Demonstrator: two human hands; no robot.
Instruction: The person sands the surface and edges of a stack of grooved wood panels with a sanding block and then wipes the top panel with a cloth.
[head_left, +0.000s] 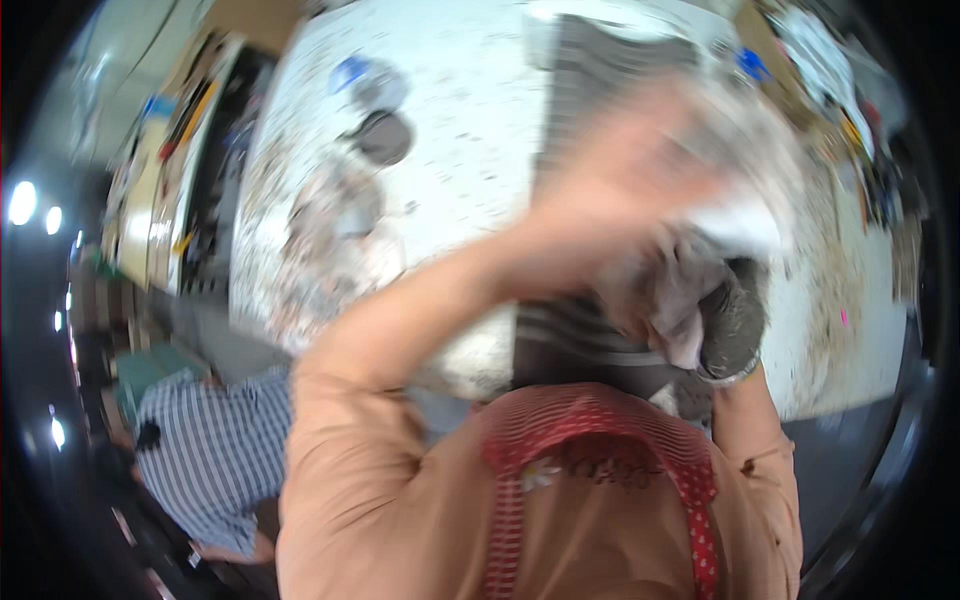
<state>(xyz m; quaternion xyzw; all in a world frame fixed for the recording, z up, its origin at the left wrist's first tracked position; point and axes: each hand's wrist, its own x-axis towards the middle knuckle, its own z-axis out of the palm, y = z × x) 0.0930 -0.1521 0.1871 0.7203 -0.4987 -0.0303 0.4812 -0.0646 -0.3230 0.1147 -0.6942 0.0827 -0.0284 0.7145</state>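
Note:
My left hand [650, 150] is smeared by motion over the upper part of a grey striped cloth [620, 60], its fingers not readable. Close by is a blurred whitish, crumpled bundle [750, 200]; I cannot tell whether the left hand grips it. Below that hangs a pale, crumpled cloth [680, 290]. Where my right forearm [745, 410] comes up from below, a dark grey, speckled, rounded piece [735, 325] covers the wrist area. The right hand itself is hidden by that piece and the cloth.
On the white table [470, 100], strewn with dark bits, lies a heap of pale scraps [335, 240]. Beyond it are a dark round lid-like thing [383, 137] and a clear container with blue [365, 80]. A person in a checked shirt [215, 450] is at the lower left.

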